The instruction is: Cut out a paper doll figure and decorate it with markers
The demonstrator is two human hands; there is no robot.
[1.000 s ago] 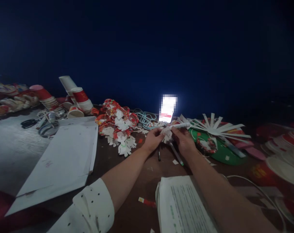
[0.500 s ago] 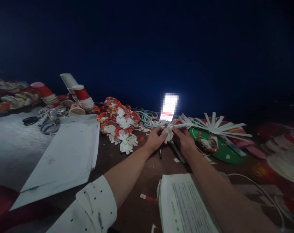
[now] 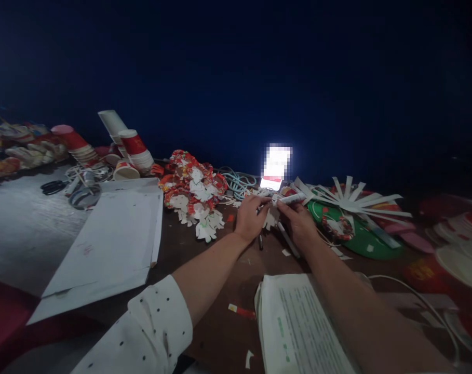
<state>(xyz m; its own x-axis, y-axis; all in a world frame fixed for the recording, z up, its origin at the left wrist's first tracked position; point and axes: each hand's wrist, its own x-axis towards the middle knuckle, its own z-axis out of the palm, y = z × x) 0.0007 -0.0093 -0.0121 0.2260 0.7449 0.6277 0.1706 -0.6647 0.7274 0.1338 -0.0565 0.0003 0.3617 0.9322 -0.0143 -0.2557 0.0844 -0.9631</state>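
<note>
My left hand is closed in a pinch at the middle of the table; what sits between its fingers is too small and dark to make out. Facing it, my right hand is closed around a white tube, whose near end points toward the left fingers. A cut white paper piece with a fringed edge shows between the two hands, partly hidden by the fingers. Below them lie a black pen and a longer pale stick. Beyond the hands stands a brightly lit phone.
Red and white paper cutouts are heaped left of my hands. White strips fan out above a green disc. Stacked paper cups, a white board, and a thick printed paper stack surround the work spot.
My left hand has drawn its fingers in and turned back-up, its fingertips no longer on the paper's left edge. The right hand still holds the tube. The whole view has shifted slightly.
</note>
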